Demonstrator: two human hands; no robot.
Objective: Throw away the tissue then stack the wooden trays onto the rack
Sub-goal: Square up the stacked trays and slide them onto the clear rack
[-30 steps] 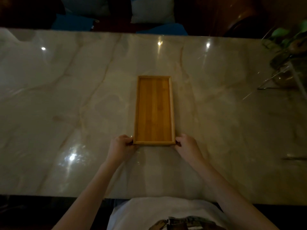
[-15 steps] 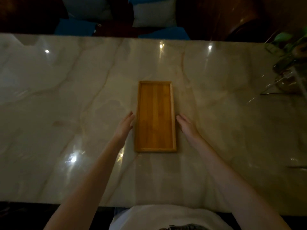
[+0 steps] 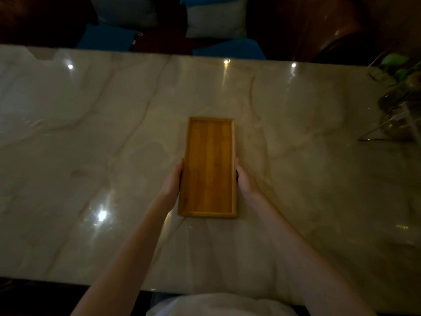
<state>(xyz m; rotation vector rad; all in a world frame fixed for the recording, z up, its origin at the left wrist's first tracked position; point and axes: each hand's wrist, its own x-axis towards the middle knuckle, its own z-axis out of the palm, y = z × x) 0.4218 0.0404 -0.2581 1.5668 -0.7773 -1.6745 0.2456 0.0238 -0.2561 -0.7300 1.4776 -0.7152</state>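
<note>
A long wooden tray (image 3: 208, 166) lies lengthwise on the marble table (image 3: 91, 144), near its middle. My left hand (image 3: 174, 179) presses flat against the tray's left long side. On the opposite long side my right hand (image 3: 243, 177) does the same, so the tray is clasped between both hands. Its near end looks slightly lifted off the table, though the dim light makes this hard to tell. No tissue is in view. A wire rack (image 3: 401, 119) shows at the far right edge, blurred.
A green plant (image 3: 397, 65) stands at the right edge behind the wire rack. Beyond the table's far edge are blue and pale cushions (image 3: 216, 21) on dark seats. The table's near edge runs just in front of my body.
My hands slid from the tray's near corners forward along its long sides and closed in against them. The tray stays in about the same spot.
</note>
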